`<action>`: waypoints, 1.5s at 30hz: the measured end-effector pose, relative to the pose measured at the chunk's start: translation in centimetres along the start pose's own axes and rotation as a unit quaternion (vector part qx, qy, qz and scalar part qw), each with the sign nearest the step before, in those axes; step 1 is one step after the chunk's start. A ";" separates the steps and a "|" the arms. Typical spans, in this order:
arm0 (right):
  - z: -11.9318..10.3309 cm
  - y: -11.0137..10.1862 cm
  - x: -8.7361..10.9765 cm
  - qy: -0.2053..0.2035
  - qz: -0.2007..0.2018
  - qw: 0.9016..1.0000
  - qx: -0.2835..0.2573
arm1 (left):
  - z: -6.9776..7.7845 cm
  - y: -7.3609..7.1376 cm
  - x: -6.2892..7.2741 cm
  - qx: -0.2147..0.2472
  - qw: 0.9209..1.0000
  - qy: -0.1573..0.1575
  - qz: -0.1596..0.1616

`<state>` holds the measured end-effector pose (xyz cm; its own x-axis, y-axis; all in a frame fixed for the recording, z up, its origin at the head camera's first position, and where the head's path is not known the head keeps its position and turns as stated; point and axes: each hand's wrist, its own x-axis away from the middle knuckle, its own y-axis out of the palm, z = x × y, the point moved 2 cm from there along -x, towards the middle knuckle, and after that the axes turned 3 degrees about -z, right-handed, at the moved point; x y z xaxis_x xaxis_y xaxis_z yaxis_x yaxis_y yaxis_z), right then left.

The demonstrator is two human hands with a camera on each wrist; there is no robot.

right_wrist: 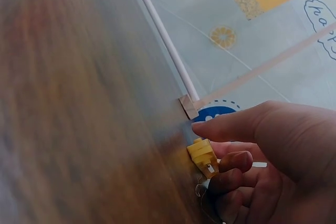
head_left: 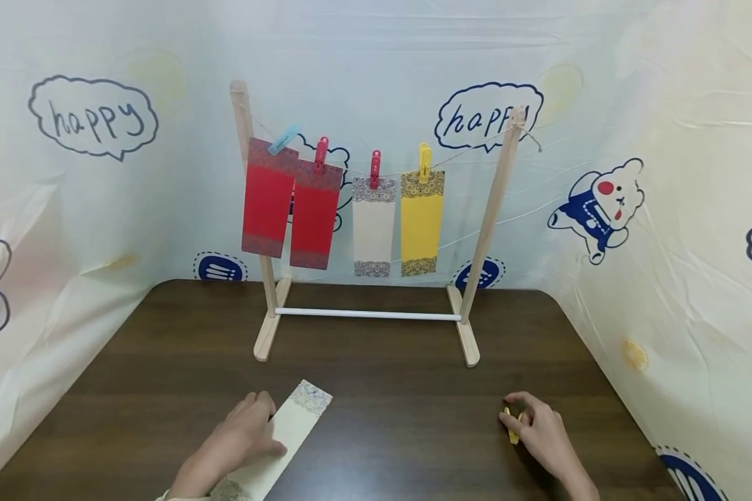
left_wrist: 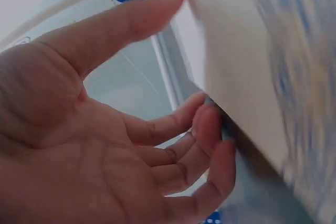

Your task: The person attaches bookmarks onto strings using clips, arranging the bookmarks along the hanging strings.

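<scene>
A cream paper strip [head_left: 292,426] with patterned ends lies slanted at the front left of the table. My left hand [head_left: 241,435] holds it near the middle, thumb over its face and fingers at the far edge. In the left wrist view the strip [left_wrist: 231,40] is blurred, with my thumb tip at its border and the curled fingers [left_wrist: 210,129] along its lower edge. At the front right, my right hand [head_left: 545,435] has its thumb and curled fingers around a small yellow clothespin [right_wrist: 203,156], low at the tabletop.
Behind stands a wooden frame [head_left: 491,209] with a string. Two red strips [head_left: 268,202], a white strip [head_left: 373,226] and a yellow strip [head_left: 421,223] hang there from a blue clothespin [head_left: 284,139], two red clothespins [head_left: 322,154] and a yellow clothespin [head_left: 425,163]. A white rod [head_left: 366,314] joins the feet.
</scene>
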<state>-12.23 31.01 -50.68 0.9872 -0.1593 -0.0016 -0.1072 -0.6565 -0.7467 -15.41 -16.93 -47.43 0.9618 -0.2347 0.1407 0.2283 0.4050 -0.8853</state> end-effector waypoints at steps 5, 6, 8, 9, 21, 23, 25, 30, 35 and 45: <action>0.0 -0.2 -0.2 -0.005 -0.004 1.000 -0.006 | 0.8 0.1 0.7 0.004 1.000 0.026 -0.014; 0.1 -0.2 -0.2 -0.005 -0.006 1.000 -0.007 | 0.8 0.2 0.7 0.005 0.999 0.034 -0.013; 0.1 -0.3 -0.2 -0.002 -0.008 1.000 -0.009 | 1.0 0.3 0.7 0.008 0.999 0.040 -0.013; 0.1 -0.3 -0.1 -0.002 -0.008 1.000 -0.009 | 1.0 0.3 0.6 0.005 0.999 0.038 -0.014; 0.3 -0.4 0.0 0.003 -0.004 1.000 0.000 | 0.8 0.6 0.0 -0.001 1.000 0.026 -0.006; 0.3 -0.5 0.0 0.002 -0.003 1.000 0.002 | 0.5 0.3 -0.3 0.036 0.999 0.037 0.015; 0.2 -0.5 0.0 0.002 -0.005 1.000 0.002 | 0.2 -0.2 -0.7 0.083 0.995 0.039 0.034; 0.1 -0.5 0.0 0.006 -0.014 1.000 -0.006 | -0.6 -1.5 -1.2 0.197 0.976 0.039 0.088; 0.1 -0.5 -0.2 0.003 -0.010 1.000 -0.005 | -0.9 -2.2 -1.4 0.292 0.948 0.047 0.117; 0.6 -0.8 0.0 0.013 0.002 0.999 0.030 | -1.2 -2.5 -1.8 0.364 0.924 0.023 0.114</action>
<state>-12.07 31.98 -50.51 0.9834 -0.1812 0.0118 -0.1031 -0.6111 -0.7848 -17.84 -18.57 -46.02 0.9938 -0.1007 -0.0470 0.0777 0.9320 -0.3541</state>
